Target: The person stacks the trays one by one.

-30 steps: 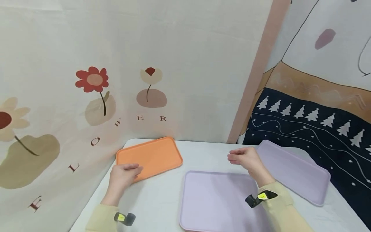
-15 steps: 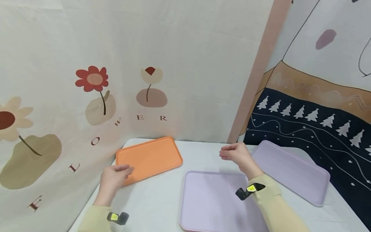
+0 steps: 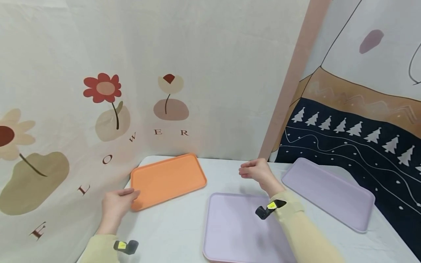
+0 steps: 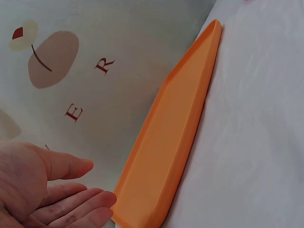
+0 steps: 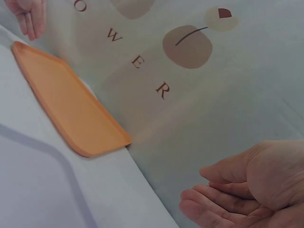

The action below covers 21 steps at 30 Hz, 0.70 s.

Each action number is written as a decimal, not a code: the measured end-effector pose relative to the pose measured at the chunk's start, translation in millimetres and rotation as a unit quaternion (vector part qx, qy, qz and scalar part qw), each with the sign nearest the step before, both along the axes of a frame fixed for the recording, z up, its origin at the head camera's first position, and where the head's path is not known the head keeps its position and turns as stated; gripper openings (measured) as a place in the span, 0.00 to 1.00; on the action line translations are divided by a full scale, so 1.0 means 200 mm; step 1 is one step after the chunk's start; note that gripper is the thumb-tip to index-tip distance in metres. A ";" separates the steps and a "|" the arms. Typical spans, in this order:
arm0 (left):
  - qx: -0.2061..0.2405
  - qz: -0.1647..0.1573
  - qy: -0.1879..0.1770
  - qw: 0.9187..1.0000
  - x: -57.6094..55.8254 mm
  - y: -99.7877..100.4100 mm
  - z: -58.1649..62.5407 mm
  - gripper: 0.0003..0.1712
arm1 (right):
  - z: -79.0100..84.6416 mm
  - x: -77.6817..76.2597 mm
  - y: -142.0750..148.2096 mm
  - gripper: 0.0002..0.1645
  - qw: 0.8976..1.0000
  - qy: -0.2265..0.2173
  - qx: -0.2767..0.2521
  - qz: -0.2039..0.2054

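Observation:
An orange tray lies at the back left of the white table. My left hand hovers by its near left corner, fingers fairly straight and thumb apart from them in the left wrist view, holding nothing. My right hand is in the air above the table's back middle, past the far edge of a square lilac tray; its fingers are relaxed with nothing between them. Right of that hand, a long lilac tray lies aslant. The right forearm hides part of the square tray.
A pale cloth with printed flowers and letters hangs behind and to the left of the white table. At the right hangs a dark cloth with white trees. Each wrist carries a small black camera.
Both hands have moved left: the left hand from over the orange tray to its left corner, the right hand away from the long lilac tray. The trays stay put.

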<state>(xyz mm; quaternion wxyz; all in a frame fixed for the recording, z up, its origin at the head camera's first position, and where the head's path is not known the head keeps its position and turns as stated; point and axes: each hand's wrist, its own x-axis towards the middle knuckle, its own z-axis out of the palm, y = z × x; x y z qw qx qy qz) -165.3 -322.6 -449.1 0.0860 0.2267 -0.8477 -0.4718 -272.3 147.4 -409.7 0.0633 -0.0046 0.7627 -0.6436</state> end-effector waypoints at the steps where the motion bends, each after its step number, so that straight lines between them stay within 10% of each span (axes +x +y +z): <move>1: -0.003 0.003 0.002 1.000 0.00 -0.01 -0.01 0.31 | -0.01 -0.01 -0.01 0.18 1.000 -0.001 0.002 0.001; 21: -0.023 0.062 0.000 0.998 -0.03 -0.08 -0.09 0.25 | -0.15 -0.10 -0.25 0.14 1.000 -0.005 -0.023 0.020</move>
